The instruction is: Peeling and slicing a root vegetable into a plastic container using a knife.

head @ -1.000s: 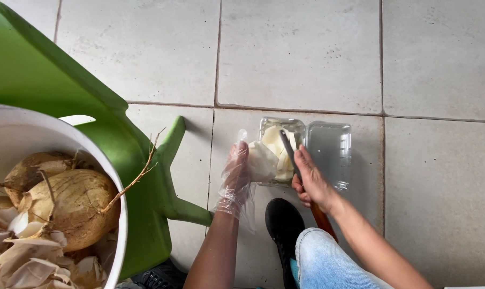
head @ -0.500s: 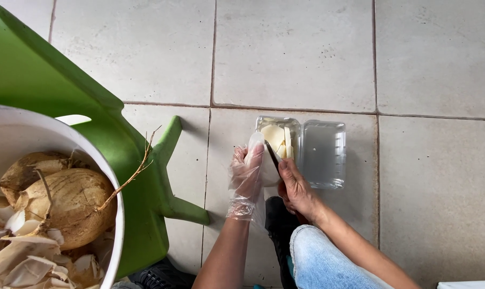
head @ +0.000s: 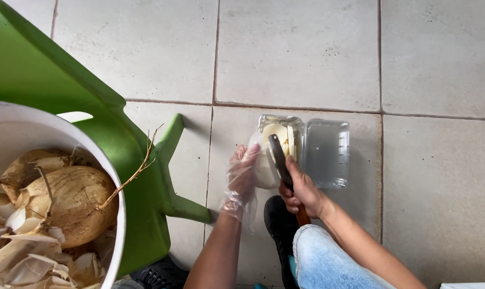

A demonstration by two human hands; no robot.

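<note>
From my feed I see the left hand (head: pixel 241 179), in a thin clear plastic glove, with its fingers curled around a white peeled coconut (head: pixel 265 167), holding it just above the tiled floor (head: pixel 146 53). The right hand (head: pixel 302 190) is bare, its fingers closed tight around the handle of a knife (head: pixel 280 160), whose dark blade lies across the coconut's top. Just beyond them, an open clear plastic clamshell box (head: pixel 328 152) rests on the floor, with pale coconut slices (head: pixel 282 136) in its left half. On the left, a white bucket (head: pixel 114 187) holds a husked brown coconut (head: pixel 71 206) and husk scraps, beside a green plastic chair (head: pixel 119 128).
</note>
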